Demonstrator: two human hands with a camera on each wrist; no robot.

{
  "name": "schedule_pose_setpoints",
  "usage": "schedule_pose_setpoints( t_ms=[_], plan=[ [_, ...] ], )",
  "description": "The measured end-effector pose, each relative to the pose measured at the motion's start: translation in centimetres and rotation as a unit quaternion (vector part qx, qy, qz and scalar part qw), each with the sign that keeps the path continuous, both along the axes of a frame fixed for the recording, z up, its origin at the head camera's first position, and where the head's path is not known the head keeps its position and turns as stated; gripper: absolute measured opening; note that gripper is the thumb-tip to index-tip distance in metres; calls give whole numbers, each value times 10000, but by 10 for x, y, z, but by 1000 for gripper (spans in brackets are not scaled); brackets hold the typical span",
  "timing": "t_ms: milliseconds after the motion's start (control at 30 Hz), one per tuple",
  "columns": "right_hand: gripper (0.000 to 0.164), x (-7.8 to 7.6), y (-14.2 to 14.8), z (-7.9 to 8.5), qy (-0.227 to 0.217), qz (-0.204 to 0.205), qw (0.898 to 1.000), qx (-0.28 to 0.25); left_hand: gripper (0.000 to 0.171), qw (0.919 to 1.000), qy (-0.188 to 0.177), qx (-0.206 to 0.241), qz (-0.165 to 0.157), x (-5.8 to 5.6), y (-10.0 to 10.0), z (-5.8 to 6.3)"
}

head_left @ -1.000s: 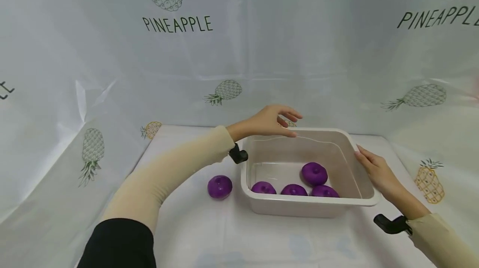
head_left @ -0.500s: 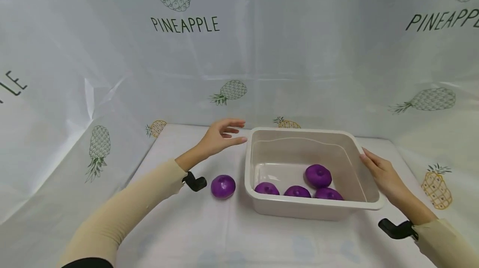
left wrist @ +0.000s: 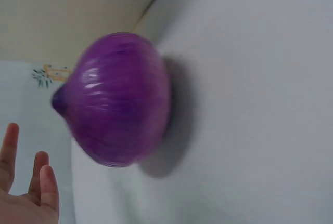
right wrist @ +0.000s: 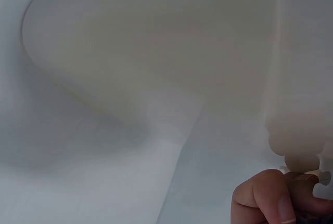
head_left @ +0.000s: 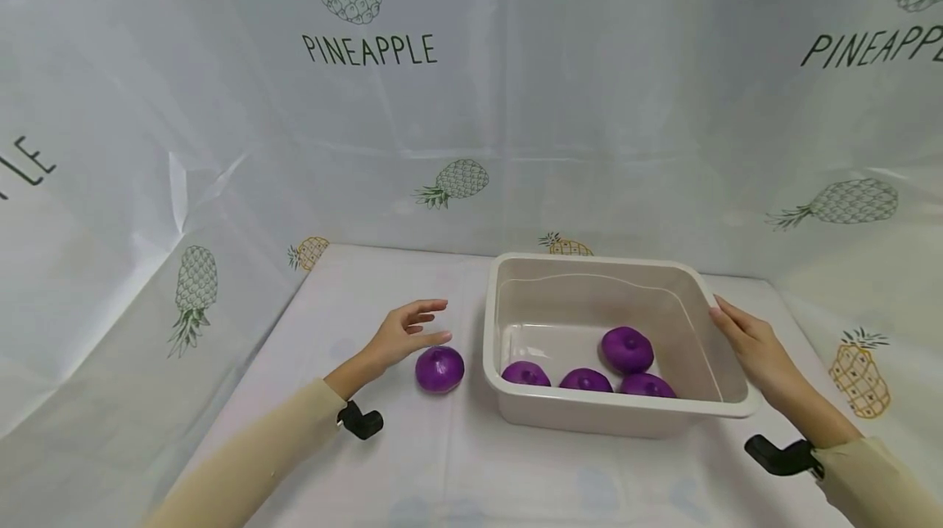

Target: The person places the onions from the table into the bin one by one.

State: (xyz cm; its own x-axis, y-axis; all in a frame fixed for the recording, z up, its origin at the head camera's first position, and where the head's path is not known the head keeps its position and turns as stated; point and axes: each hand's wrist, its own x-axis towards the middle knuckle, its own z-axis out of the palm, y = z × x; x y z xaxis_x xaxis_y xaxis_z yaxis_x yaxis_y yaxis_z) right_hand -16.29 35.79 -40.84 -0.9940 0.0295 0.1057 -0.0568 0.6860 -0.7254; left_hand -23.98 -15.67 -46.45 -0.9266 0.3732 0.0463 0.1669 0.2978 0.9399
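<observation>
A purple onion [head_left: 439,370] stands on the white-covered table, left of a beige plastic basin [head_left: 575,413]. Just behind and left of it hovers my left hand [head_left: 401,335], thumb and fingers spread with nothing between them. In the left wrist view the onion [left wrist: 117,99] looms large, its pointed tip toward the fingers [left wrist: 48,187]. My right hand [head_left: 755,344] grips the basin's right rim; its curled fingers [right wrist: 265,195] show in the right wrist view. Inside the basin lie several purple onions, one [head_left: 627,349] farther back than the others.
A white sheet printed with pineapples [head_left: 462,178] hangs behind and beside the table. The white tabletop [head_left: 383,479] stretches in front of the basin and out to its left. Each wrist wears a black camera mount [head_left: 361,420].
My left hand has moved from over the basin's back left corner, left and down toward the lone onion. The right hand stays at the rim, and the view has shifted slightly.
</observation>
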Motion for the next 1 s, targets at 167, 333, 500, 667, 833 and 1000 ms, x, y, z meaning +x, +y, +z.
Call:
schedule_pose_setpoints(
  t_ms=[167,333,500,667,833,1000],
  plan=[
    [55,0,0,-1,18,32,10000,-11,65,9995,-270,91,-147,9,-3,-24],
    [55,0,0,-1,32,65,10000,-8,67,9988,-390,100,-287,15,-6,-46],
    [55,-1,1,-1,36,35,10000,13,66,9983,-317,147,-457,16,-7,-59],
    [56,0,1,-2,71,24,10000,29,63,9983,-203,11,-539,17,-7,-63],
    [56,-1,1,-2,76,49,10000,2,65,9978,-106,-122,-639,19,-6,-63],
    [55,-1,1,-3,99,52,9999,22,65,9978,-78,-75,-660,21,-6,-63]
  ],
)
